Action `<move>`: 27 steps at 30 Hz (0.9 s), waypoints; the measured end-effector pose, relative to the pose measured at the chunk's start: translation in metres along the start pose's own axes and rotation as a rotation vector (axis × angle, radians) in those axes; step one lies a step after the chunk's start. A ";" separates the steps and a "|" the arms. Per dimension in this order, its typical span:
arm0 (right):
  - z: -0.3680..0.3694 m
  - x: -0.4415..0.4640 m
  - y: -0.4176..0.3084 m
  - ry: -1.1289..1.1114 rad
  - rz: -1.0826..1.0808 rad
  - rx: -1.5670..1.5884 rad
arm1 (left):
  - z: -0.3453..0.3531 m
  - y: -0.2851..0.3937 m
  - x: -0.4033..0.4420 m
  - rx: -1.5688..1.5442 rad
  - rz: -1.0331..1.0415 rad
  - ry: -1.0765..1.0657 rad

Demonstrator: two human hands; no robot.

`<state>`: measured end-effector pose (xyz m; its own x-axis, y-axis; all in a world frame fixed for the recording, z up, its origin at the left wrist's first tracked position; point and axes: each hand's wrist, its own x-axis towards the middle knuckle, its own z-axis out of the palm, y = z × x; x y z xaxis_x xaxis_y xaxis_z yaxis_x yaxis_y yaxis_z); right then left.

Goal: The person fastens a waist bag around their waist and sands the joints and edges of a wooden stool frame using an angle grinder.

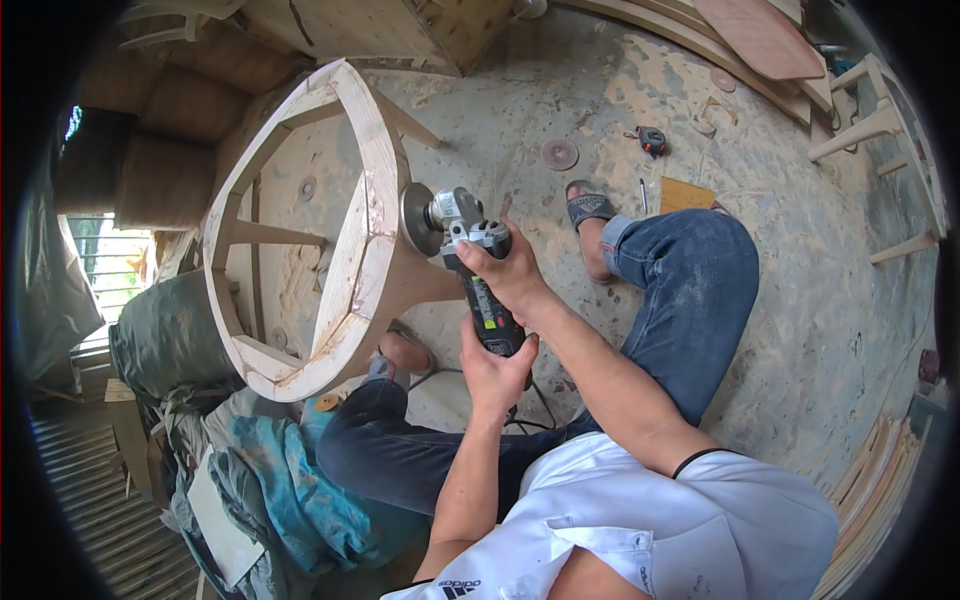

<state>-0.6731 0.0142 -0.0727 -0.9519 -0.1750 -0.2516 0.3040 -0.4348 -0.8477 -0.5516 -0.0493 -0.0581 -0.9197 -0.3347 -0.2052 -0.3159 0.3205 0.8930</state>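
An angle grinder (480, 285) with a round sanding disc (420, 218) is held in both my hands. My right hand (505, 268) wraps round its front body, just behind the metal head. Lower down, my left hand (497, 368) grips the rear of the black body, where the cord comes out. The disc is at the outer edge of a pale wooden chair frame (375, 260); whether it touches the wood I cannot tell. This frame is tilted on its side to the left of the grinder, its legs sticking out. A joint on its rim shows brownish marks.
On the dusty floor lie a loose disc (559, 154), a tape measure (652, 140), a pen-like stick (643, 195) and a sandpaper piece (687, 196). Teal cloth (300, 480) is heaped at lower left. Boards (690, 40) and another wooden frame (880, 120) stand at right. The black cord (540, 405) loops near my legs.
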 end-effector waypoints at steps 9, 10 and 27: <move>-0.012 -0.002 -0.001 0.021 0.008 0.087 | -0.002 0.019 0.001 0.034 -0.001 -0.070; -0.010 -0.002 -0.006 -0.001 -0.022 0.083 | -0.001 0.021 0.000 0.019 -0.013 -0.069; 0.005 -0.018 -0.007 -0.004 -0.022 -0.074 | -0.010 0.004 -0.008 -0.069 0.063 -0.028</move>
<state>-0.6584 0.0159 -0.0596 -0.9580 -0.1696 -0.2312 0.2794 -0.3721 -0.8851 -0.5431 -0.0538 -0.0490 -0.9436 -0.2910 -0.1578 -0.2412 0.2781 0.9298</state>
